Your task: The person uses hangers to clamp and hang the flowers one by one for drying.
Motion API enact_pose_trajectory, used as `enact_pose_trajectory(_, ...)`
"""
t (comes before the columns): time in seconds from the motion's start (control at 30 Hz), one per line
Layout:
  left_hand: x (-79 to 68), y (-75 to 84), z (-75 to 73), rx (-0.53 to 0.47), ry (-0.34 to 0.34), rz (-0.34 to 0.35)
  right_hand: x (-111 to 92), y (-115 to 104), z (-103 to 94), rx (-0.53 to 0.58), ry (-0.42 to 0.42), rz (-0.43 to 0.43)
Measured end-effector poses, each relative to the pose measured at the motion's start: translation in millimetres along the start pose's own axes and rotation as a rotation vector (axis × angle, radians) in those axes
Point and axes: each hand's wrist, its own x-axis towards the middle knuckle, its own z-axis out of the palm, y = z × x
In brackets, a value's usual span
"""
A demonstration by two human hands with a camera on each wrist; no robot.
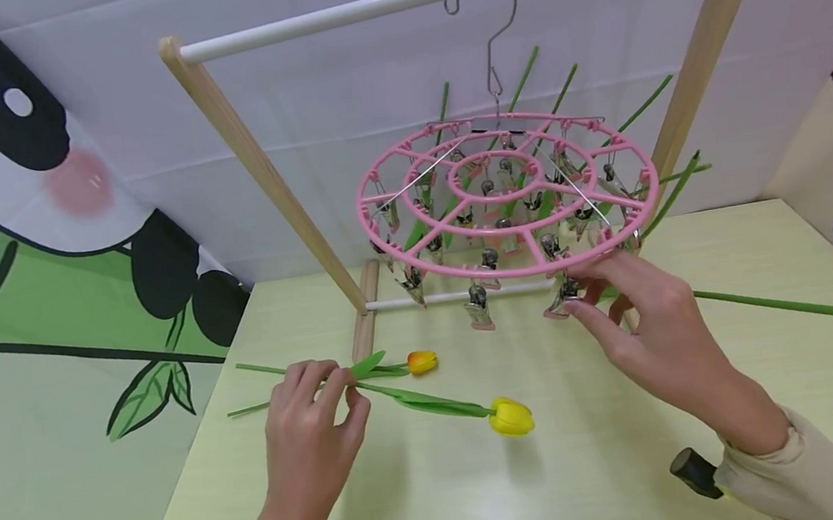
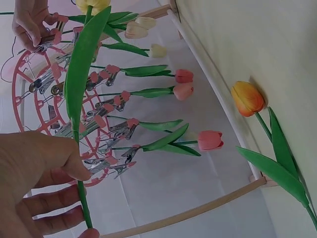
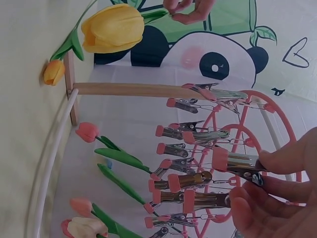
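My left hand [image 1: 311, 433] pinches the green stem of a yellow tulip [image 1: 511, 417], whose bloom points right, above the table. Hanging from a rod is a round pink clip hanger [image 1: 493, 272] with many metal clips. At its front right edge my right hand [image 1: 652, 329] pinches one metal clip [image 3: 240, 162] between thumb and fingers; the clip's pink tips hold no stem in the right wrist view. An orange tulip [image 2: 247, 98] lies on the table beyond the left hand. Several pink and white tulips, one a pink tulip [image 2: 210, 140], hang bloom-down from other clips.
A wooden rack with a white top rod [image 1: 362, 12] and a slanted left post [image 1: 265, 170] frames the hanger. A lower white rod [image 1: 458, 296] runs along the back of the table [image 1: 470, 506]. Behind stands a panda-print cloth [image 1: 149, 143].
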Motion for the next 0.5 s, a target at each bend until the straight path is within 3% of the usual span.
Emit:
enact_pose_trajectory(0.27, 3.6, 6.7, -0.5, 0.017, 0.005, 0.043, -3, 5, -4.4, 0.004, 0.037, 0.002)
enact_pose_trajectory(0.5, 8.6, 14.8, 0.0, -0.020, 0.040, 0.126, -4, 8, -5.7, 0.052, 0.060, 0.009)
